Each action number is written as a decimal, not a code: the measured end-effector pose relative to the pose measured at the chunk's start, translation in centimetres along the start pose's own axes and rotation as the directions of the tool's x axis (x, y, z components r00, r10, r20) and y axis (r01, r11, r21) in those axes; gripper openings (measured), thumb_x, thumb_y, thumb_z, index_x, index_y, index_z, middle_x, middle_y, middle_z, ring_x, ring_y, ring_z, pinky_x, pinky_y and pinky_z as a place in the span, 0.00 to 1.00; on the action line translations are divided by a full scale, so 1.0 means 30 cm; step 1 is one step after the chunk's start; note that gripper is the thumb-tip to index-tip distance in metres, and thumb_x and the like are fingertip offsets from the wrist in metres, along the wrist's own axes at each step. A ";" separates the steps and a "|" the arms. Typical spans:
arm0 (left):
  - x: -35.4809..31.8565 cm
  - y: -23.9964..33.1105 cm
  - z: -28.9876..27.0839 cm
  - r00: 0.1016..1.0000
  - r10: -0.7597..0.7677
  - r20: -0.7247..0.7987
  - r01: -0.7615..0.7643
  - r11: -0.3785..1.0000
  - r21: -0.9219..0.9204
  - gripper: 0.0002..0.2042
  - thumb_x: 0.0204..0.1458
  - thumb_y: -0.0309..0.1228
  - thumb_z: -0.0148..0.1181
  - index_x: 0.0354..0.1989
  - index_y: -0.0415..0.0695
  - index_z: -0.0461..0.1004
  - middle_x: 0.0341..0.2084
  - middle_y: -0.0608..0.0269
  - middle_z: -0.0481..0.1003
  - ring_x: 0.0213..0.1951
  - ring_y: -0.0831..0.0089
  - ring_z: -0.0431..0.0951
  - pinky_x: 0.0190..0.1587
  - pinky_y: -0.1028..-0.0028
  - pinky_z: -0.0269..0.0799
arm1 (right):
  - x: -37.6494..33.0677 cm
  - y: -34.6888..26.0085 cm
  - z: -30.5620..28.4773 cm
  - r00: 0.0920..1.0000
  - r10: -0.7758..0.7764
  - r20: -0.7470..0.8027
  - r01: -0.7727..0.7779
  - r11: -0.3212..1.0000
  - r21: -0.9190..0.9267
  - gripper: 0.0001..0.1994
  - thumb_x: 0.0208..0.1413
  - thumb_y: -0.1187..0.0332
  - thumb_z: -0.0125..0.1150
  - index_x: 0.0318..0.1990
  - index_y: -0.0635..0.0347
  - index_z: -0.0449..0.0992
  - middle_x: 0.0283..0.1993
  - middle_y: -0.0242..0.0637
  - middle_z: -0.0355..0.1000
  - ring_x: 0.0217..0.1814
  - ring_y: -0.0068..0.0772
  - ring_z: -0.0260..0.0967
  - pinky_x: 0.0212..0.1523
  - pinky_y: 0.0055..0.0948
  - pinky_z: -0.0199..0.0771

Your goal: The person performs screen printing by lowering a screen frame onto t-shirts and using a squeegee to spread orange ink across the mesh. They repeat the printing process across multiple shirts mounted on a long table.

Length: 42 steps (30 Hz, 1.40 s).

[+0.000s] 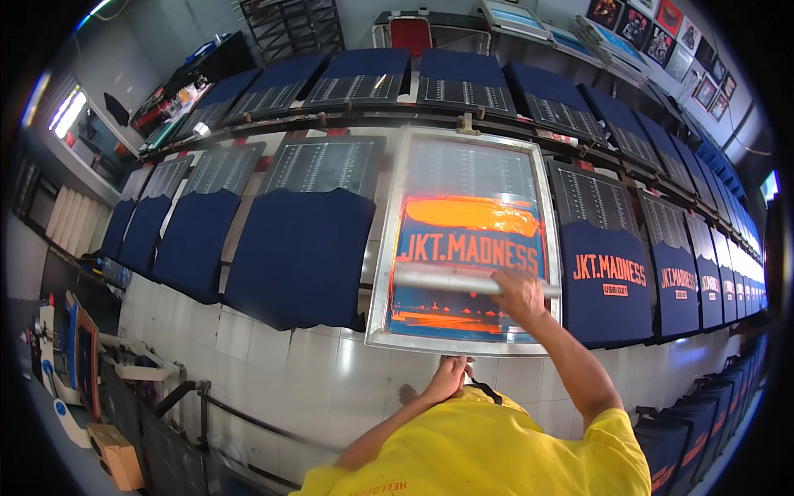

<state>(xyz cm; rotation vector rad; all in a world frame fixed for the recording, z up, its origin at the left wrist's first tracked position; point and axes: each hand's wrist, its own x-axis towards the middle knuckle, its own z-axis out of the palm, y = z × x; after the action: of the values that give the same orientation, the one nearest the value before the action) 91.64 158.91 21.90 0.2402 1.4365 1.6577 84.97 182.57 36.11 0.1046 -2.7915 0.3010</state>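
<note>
My right hand point(521, 298) is wrapped round a long, pale squeegee point(438, 283), blurred by motion, lying across a screen-printing frame point(388, 240). Bright orange ink point(471, 215) forms a thick band on the mesh above the squeegee, and streaks of it lie below. Block lettering shows through the mesh between band and squeegee. At the near edge of the frame, my left hand point(447, 376) has its fingers closed; what they hold, if anything, is hidden. A navy shirt with orange lettering point(608, 285) lies on the board just right of the frame.
Left of the frame, a plain navy shirt point(299, 256) covers a dark marked board point(322, 164), with more beyond. Printed shirts continue right. Another row of shirt-covered boards point(360, 70) runs behind a rail. Dark printed pieces point(670, 438) stand at lower right; a cardboard box point(116, 456) at lower left.
</note>
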 end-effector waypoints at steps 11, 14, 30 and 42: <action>-0.012 0.025 0.023 0.968 0.186 -0.170 -0.154 0.971 0.183 0.21 0.69 0.39 0.43 0.25 0.40 0.67 0.16 0.67 0.66 0.19 0.77 0.63 0.25 0.73 0.61 | 0.393 0.220 0.041 0.997 0.068 0.043 -0.064 0.995 -0.074 0.14 0.39 0.69 0.71 0.35 0.56 0.77 0.34 0.36 0.75 0.42 0.44 0.73 0.45 0.44 0.76; -0.001 0.005 0.010 0.975 0.151 -0.161 -0.117 0.972 0.203 0.21 0.69 0.40 0.43 0.24 0.40 0.67 0.15 0.66 0.66 0.19 0.76 0.64 0.26 0.72 0.62 | 0.445 0.267 0.073 0.998 0.022 0.056 -0.016 0.994 -0.107 0.12 0.41 0.68 0.69 0.35 0.57 0.77 0.34 0.38 0.75 0.43 0.44 0.74 0.45 0.44 0.76; 0.018 -0.028 -0.022 0.947 0.309 -0.084 -0.274 0.918 0.287 0.15 0.67 0.36 0.47 0.30 0.40 0.70 0.15 0.65 0.69 0.16 0.72 0.69 0.24 0.69 0.66 | 0.488 0.267 0.108 0.985 0.059 0.163 -0.040 0.993 -0.113 0.12 0.42 0.65 0.71 0.34 0.58 0.78 0.35 0.41 0.77 0.43 0.47 0.75 0.45 0.45 0.76; 0.049 -0.056 -0.070 0.936 0.353 0.005 -0.329 0.865 0.380 0.17 0.67 0.42 0.47 0.37 0.39 0.74 0.23 0.54 0.75 0.27 0.58 0.75 0.36 0.64 0.71 | 0.374 0.146 0.053 0.963 0.081 0.258 -0.055 0.993 -0.105 0.13 0.43 0.62 0.72 0.35 0.56 0.79 0.35 0.39 0.78 0.43 0.44 0.75 0.46 0.44 0.76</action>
<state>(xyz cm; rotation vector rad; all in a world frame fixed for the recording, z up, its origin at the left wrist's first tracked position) 90.24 158.37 19.22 0.6992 1.8407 1.6607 73.41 186.06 37.50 0.0264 -3.0714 0.1790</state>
